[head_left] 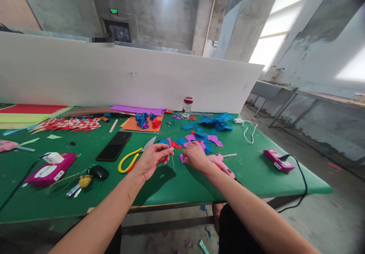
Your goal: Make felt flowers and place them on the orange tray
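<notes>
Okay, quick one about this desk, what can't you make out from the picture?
All in the head view:
What the right hand holds, if anything: its own back hides the fingertips.
Where the purple paper meets the thin wire: covered by the left hand.
Lower end of the pink glue gun: behind the right forearm.
Rest of the pink tool: cut off by the left edge.
Writing on the back wall: too small.

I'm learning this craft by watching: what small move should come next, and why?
Probably pick up a loose purple scrap with the right hand: that hand is already down among the paper pieces, while the left hand pinches a thin stem with purple paper at its top.
</notes>
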Available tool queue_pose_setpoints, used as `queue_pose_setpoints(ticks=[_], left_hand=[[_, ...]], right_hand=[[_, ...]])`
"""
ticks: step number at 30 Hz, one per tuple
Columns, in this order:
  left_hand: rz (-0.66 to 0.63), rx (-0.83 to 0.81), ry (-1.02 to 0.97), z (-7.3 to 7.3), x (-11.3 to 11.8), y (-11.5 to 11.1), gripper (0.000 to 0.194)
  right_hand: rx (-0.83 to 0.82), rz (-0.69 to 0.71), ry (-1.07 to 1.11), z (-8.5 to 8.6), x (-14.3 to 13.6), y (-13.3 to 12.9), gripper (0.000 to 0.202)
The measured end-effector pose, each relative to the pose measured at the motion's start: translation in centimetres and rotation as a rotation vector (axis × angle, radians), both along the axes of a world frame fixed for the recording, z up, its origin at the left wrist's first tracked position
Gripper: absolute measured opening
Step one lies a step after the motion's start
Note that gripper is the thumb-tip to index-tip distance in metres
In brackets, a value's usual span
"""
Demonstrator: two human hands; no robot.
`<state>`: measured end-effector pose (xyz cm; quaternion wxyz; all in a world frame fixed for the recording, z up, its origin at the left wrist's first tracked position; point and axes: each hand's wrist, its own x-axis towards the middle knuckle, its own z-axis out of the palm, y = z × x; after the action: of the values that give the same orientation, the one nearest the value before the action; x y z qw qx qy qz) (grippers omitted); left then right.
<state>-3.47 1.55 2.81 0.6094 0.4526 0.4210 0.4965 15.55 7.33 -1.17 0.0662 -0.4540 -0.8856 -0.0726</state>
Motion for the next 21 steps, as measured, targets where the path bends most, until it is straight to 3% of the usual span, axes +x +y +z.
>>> queue_pose_setpoints(ticks=[7, 16, 21], left_hand=[[0.000, -0.003, -0.010, 0.17, 0.10, -0.02, 0.027], [-0.003, -0.004, -0.007, 0.21, 0.10, -0.12, 0.026], [0.000, -0.006, -0.012, 0.29, 0.11, -0.16, 0.026]], right_hand=[[-0.018, -0.027, 0.006, 0.79, 0.85, -0.07, 0.019], [0.005, 0.011, -0.006, 0.07, 0.07, 0.04, 0.018], [-0.009, -0.019, 0.040, 0.73, 0.88, -0.09, 0.018]])
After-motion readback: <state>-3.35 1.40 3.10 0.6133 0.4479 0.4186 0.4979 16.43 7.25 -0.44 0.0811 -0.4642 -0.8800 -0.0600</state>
